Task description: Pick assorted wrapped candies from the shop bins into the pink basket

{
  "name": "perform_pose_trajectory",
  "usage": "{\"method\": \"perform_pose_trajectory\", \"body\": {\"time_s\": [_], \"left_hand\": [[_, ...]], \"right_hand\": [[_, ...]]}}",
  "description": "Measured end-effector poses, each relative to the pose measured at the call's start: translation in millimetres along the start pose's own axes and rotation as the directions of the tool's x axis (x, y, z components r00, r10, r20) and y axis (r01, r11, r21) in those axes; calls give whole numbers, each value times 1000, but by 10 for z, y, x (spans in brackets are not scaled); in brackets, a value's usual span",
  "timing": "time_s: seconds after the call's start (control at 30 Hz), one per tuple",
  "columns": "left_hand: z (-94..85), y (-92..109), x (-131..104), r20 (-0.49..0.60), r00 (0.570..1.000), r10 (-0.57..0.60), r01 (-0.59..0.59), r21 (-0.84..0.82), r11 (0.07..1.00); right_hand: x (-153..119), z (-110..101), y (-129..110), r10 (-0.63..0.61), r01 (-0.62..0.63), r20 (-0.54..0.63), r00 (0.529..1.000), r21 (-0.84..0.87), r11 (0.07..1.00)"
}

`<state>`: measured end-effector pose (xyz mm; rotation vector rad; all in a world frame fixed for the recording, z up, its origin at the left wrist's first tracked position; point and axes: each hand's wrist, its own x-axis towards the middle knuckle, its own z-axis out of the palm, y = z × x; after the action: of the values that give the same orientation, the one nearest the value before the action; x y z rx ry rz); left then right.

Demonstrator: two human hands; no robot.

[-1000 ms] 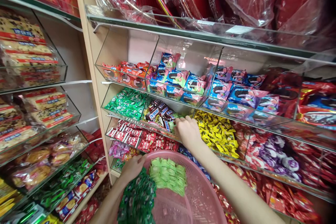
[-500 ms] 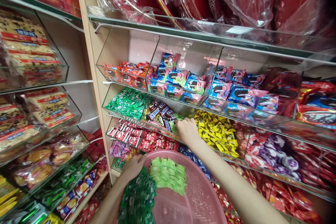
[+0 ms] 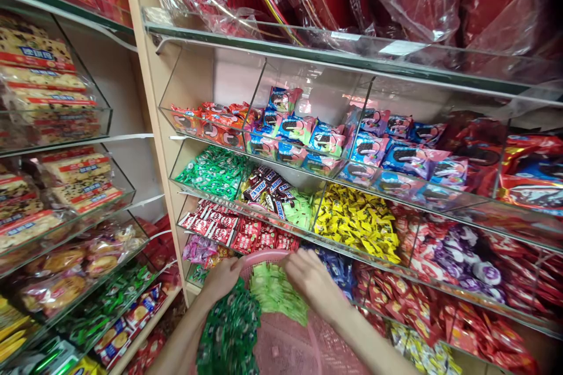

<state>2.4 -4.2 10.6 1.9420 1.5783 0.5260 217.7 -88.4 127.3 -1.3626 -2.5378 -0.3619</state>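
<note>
A pink plastic basket [image 3: 281, 344] hangs in front of the shelves, held by its far rim. My left hand [image 3: 223, 276] is closed on the rim at the left, thumb on top. My right hand [image 3: 310, 275] is closed at the rim on the right, fingers curled over beside the light green packets; its fingertips are partly hidden. Inside the basket lie a heap of dark green wrapped sweets [image 3: 229, 331] at the left and a stack of light green packets [image 3: 277, 292] near the far rim.
Ahead, clear bins hold green sweets [image 3: 213, 171], Snickers bars [image 3: 266, 186] beside pale green packets [image 3: 298, 209], and yellow sweets [image 3: 356, 220]. Blue biscuit packs [image 3: 294, 128] fill the bins above. A wooden upright [image 3: 147, 82] divides off the left shelves of wafer packs [image 3: 41, 61].
My right hand has come down and back from the bin beside the Snickers to the basket's far rim. My left hand stays on the rim.
</note>
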Motion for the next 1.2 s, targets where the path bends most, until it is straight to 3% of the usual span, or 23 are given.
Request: {"method": "perform_pose_trajectory", "body": {"time_s": [0.1, 0.2, 0.57, 0.7, 0.83, 0.97, 1.07, 1.2], "left_hand": [[-21, 52, -19, 5, 1000, -11, 11, 4, 1000], [-35, 72, -32, 15, 999, -30, 30, 7, 1000], [-12, -13, -2, -8, 1000, -6, 6, -18, 1000], [22, -26, 29, -15, 1000, -11, 11, 0, 1000], [34, 11, 38, -4, 1000, -6, 6, 9, 1000], [35, 38, 33, -5, 1000, -1, 1, -10, 1000], [34, 37, 29, -8, 1000, -11, 11, -10, 1000], [21, 30, 16, -18, 1000, -10, 10, -3, 1000]], "right_hand": [[-108, 417, 12, -42, 44, 77, 996, -29, 999], [-129, 679, 43, -58, 64, 114, 992, -52, 997], [-75, 872, -2, -59, 66, 107, 993, -63, 996], [0, 624, -8, -67, 69, 43, 997, -50, 996], [207, 124, 51, -84, 79, -56, 995, -78, 994], [495, -283, 269, -18, 2, -126, 992, -133, 991], [680, -414, 462, 2, -15, -57, 998, -219, 976], [843, -437, 580, 20, 18, 127, 992, -289, 957]]}}
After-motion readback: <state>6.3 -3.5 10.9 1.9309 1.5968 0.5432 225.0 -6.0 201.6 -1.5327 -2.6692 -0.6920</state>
